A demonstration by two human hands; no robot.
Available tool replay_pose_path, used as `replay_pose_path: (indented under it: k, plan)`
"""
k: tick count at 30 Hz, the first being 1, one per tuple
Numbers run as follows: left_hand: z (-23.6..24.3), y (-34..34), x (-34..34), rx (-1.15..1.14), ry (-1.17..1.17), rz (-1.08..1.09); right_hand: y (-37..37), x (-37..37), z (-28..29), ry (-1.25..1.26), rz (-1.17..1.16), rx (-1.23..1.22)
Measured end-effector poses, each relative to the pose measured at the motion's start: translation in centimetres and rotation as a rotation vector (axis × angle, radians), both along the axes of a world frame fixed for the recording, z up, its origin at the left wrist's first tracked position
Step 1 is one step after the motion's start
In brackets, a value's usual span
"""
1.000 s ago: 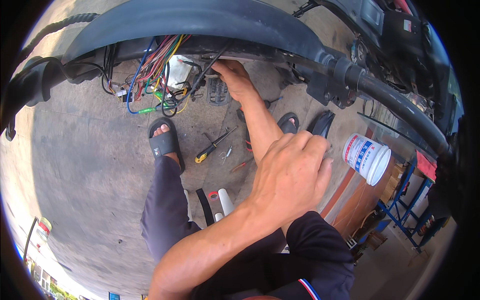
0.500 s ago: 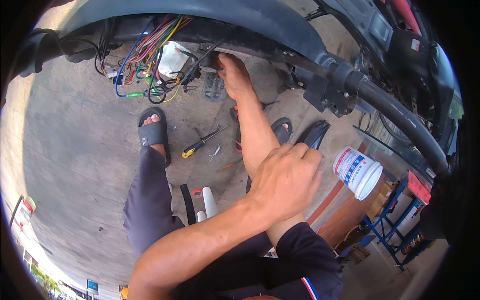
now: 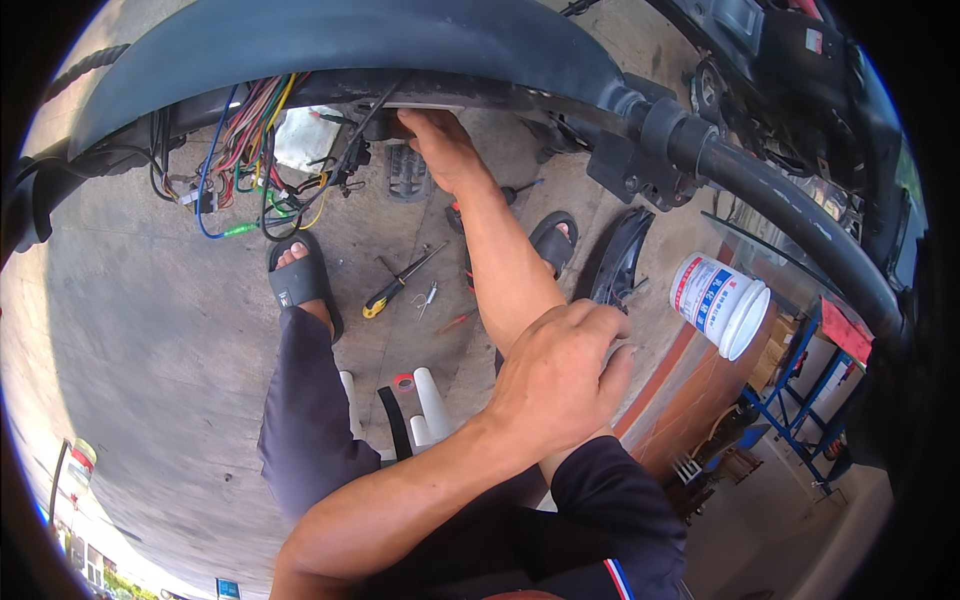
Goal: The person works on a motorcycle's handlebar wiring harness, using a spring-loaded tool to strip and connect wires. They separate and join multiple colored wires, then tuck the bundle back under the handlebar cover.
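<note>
My right hand (image 3: 440,145) reaches up to the underside of a dark bar (image 3: 470,88), beneath a vehicle's large curved dark panel (image 3: 330,45). Its fingers curl against a black part (image 3: 380,124) there, and the fingertips are hidden. My left hand (image 3: 560,375) lies across my right forearm, fingers curled in and thumb close to them; nothing shows in it. A loose bundle of coloured wires (image 3: 255,130) with connectors hangs to the left of my right hand. Below that hand a ribbed black pedal (image 3: 407,175) shows.
On the ground lie a yellow-and-black screwdriver (image 3: 385,298), a small metal piece (image 3: 428,300), a red tape roll (image 3: 403,382), white tubes (image 3: 432,405), a black strip (image 3: 394,420) and a curved black plastic part (image 3: 612,262). A white bucket (image 3: 715,300) and a blue rack (image 3: 795,400) stand right.
The view has shifted, so the panel, wires and bucket sit differently in it. My left thumb now stands slightly apart from the curled fingers. My right hand keeps its place under the bar.
</note>
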State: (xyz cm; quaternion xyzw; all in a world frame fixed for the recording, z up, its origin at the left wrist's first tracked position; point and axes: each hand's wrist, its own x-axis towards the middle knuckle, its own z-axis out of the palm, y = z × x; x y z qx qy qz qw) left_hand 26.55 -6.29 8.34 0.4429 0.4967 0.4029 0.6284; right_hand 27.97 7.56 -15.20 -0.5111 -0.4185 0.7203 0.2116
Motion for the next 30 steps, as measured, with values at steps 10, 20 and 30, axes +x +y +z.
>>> replay_pose_path:
  k: [10, 20, 30]
  plan:
    - [1.1, -1.2, -0.5, -0.054, -0.174, 0.017, -0.2, -1.7, -0.5, 0.018, -0.048, 0.141]
    - [0.4, -1.0, -0.2, -0.083, -0.186, 0.06, -0.2, -2.0, 0.0, 0.04, -0.096, 0.129]
    - [0.9, -0.6, 0.2, -0.087, -0.185, 0.018, -0.7, -1.6, -0.1, 0.072, -0.055, 0.137]
